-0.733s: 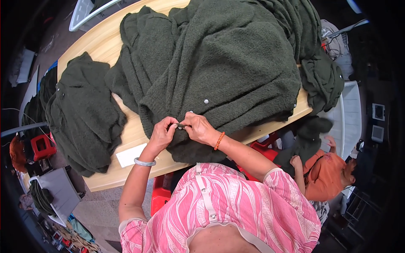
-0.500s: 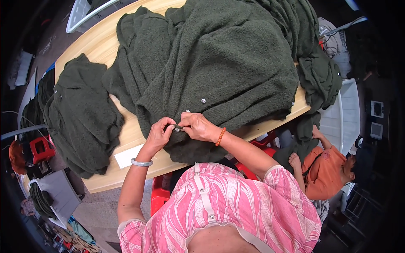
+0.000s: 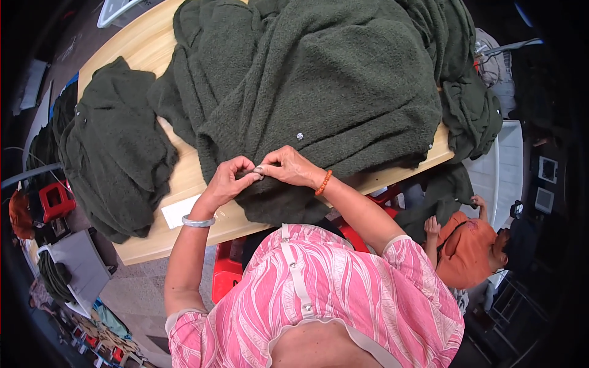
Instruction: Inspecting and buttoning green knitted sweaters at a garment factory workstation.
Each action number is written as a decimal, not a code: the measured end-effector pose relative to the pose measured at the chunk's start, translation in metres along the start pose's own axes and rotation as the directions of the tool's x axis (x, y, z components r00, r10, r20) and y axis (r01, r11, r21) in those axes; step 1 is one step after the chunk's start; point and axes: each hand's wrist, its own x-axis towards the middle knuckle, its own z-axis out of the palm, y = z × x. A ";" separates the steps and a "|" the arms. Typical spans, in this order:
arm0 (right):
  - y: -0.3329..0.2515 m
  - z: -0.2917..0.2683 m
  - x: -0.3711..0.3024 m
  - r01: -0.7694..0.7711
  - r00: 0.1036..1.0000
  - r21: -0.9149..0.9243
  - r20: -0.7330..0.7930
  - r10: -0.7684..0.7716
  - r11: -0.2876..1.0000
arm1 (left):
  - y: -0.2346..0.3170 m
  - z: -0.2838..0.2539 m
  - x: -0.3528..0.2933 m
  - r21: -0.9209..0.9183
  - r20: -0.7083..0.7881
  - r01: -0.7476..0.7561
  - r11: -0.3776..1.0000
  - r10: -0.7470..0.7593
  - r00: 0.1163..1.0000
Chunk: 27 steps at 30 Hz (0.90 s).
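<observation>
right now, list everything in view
table: 1, light wood, centre
cloth heap: 1, dark green, mid-table
cloth bundles: 2+, dark green, table ends
buttons: 2+, silvery, on cloth heap
paper: 1, white, table's front edge
stools: 2+, red, far left, table's near side
bins: 2+, white, top left, right
other person: 1, in orange, right
bracelets: 2, grey and orange, wrists
shirt: 1, pink and white, bottom
left fingers: 1 set, bare, pinching small dark piece
right fingers: 1 set, bare, same piece

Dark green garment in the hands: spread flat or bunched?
Bunched: the garment lies in thick folds on the table, pinched by the left hand and right hand.
</observation>
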 end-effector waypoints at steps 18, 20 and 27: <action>-0.006 -0.023 -0.016 -0.058 0.996 0.105 0.076 0.050 0.993 | 0.043 0.016 0.004 0.554 -0.024 -0.099 0.826 0.136 0.990; -0.004 -0.023 -0.016 -0.082 0.994 0.109 0.078 0.074 0.991 | 0.027 0.004 0.008 0.564 0.012 -0.163 0.810 0.189 0.982; 0.002 -0.010 -0.012 -0.002 1.000 0.172 0.000 0.002 0.985 | 0.025 -0.004 0.008 0.293 -0.033 0.039 0.955 -0.030 0.999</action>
